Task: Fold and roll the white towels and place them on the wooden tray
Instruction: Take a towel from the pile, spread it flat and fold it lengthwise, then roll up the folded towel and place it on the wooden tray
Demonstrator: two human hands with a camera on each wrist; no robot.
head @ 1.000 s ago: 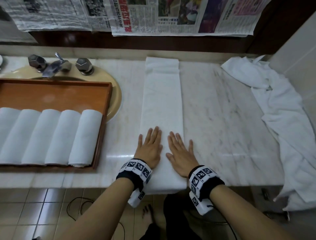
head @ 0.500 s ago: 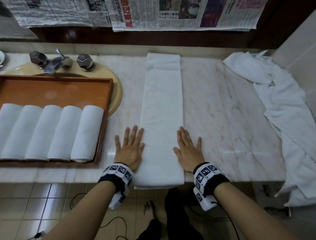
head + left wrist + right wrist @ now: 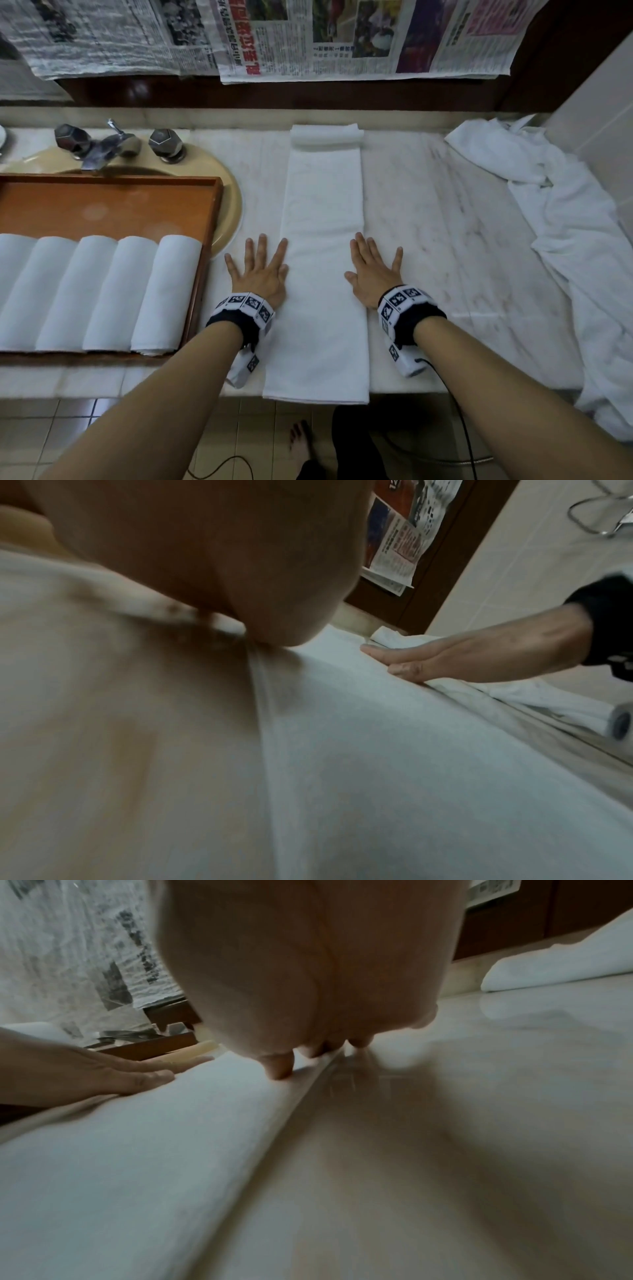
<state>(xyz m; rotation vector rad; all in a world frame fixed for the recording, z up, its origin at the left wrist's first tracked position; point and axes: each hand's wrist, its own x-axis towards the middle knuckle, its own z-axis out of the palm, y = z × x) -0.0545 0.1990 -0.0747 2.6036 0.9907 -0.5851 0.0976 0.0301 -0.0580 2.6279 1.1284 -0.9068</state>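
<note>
A white towel (image 3: 322, 260), folded into a long narrow strip, lies lengthwise on the marble counter (image 3: 445, 246), its near end hanging over the front edge. My left hand (image 3: 262, 270) lies flat with spread fingers on the strip's left edge. My right hand (image 3: 371, 270) lies flat on its right edge. In the left wrist view the right hand (image 3: 445, 661) presses the towel (image 3: 411, 777). In the right wrist view my right fingertips (image 3: 281, 1069) touch the towel (image 3: 137, 1150) edge. The wooden tray (image 3: 113, 202) at left holds several rolled white towels (image 3: 102, 291).
A crumpled white towel pile (image 3: 565, 240) covers the counter's right end and hangs over the edge. A beige sink (image 3: 226, 192) with a chrome tap (image 3: 102, 147) sits behind the tray. Newspapers (image 3: 308, 37) hang on the back wall. A bare foot (image 3: 301, 445) shows below.
Both hands slid apart from the towel's middle outward to its left and right edges and moved slightly farther up the strip.
</note>
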